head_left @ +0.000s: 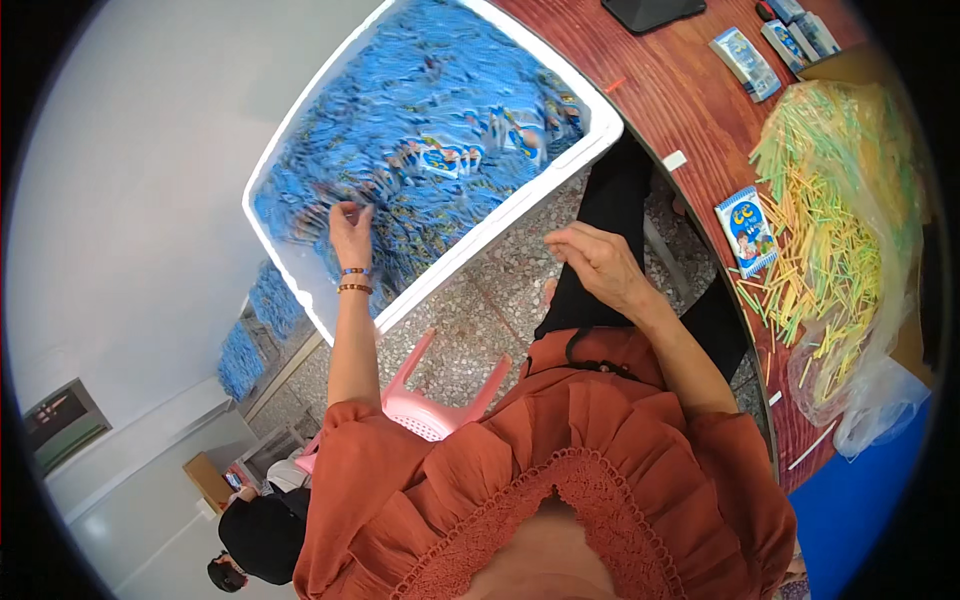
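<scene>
A large white foam box point(470, 257) is filled with blue printed packets point(400, 105). My left hand point(350, 225) reaches into its near left corner, among the packets. Thumb and index finger show a gap between them, and the other fingertips are partly hidden. Many packets look smeared by motion. My right hand point(600, 265) is in the air above my lap, right of the box. Its fingers are bent and close together, with nothing visible in them. Two beaded bracelets point(354, 280) circle my left wrist.
On the reddish wooden table point(690, 110) lie a blue and white packet point(747, 232), a clear bag of thin coloured sticks point(830, 220), small packs point(745, 63) and a black phone point(655, 10). A pink stool point(420, 412) stands below. Another person point(262, 535) is at lower left.
</scene>
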